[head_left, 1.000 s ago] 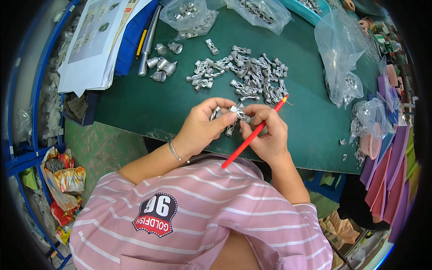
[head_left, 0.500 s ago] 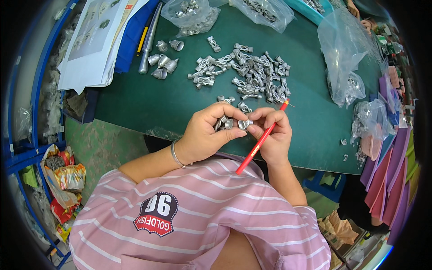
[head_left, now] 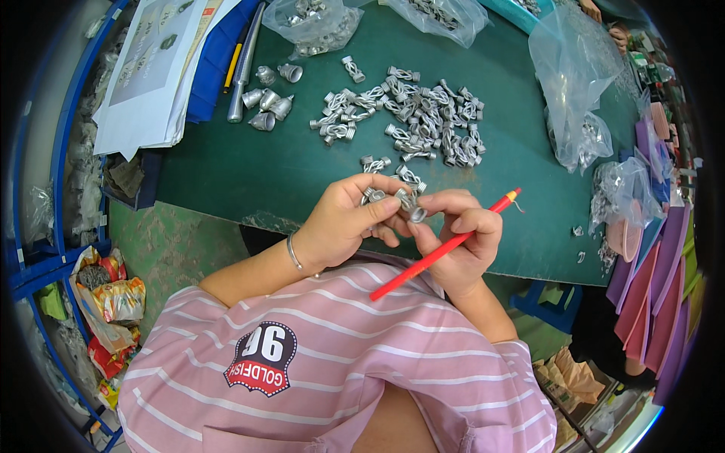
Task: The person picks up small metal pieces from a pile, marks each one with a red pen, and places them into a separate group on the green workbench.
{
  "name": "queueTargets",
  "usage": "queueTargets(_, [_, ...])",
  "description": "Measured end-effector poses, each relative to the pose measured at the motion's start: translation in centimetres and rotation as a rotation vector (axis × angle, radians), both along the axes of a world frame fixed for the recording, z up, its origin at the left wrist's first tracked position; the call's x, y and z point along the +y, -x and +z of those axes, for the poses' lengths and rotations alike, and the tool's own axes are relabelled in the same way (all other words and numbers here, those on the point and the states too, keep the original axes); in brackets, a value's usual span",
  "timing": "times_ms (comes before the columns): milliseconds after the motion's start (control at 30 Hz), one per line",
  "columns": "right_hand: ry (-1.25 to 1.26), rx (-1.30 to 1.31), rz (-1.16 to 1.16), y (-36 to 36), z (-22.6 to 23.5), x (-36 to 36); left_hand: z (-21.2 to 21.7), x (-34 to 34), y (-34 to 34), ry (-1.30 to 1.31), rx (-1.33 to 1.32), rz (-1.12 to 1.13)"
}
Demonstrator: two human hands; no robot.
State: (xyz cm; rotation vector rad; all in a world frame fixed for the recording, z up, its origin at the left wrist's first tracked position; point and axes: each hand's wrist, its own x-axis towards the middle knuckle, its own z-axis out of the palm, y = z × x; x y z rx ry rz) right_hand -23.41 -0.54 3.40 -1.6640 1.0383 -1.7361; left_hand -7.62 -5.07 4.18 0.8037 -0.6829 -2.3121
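Green counter (head_left: 249,174) fills upper frame, pile of silver metal fittings (head_left: 423,121) at top centre. My left hand (head_left: 343,223) pinches small silver fitting (head_left: 389,198) at frame centre; my right hand (head_left: 461,241) grips red pencil (head_left: 445,245) and steadies same fitting. Seems inspecting or marking step; next likely needs pencil tip turned onto part.

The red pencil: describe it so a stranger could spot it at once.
Start at the green table, then come to its near edge, where the right hand is. The red pencil runs slantwise through that hand. It is the only long red stick among small silver metal parts.
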Motion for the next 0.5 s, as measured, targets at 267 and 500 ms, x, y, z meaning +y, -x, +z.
queueTargets(267, [-0.35, 0.274, -0.143, 1.4, -0.6, -0.1, -1.1, -1.4, -1.6, -0.092, 0.148, 0.256])
queueTargets(500, [-0.188, 0.652, -0.152, 0.3, -1.6, -0.8, -0.6, -0.8, -1.0, 0.104, -0.174, 0.233])
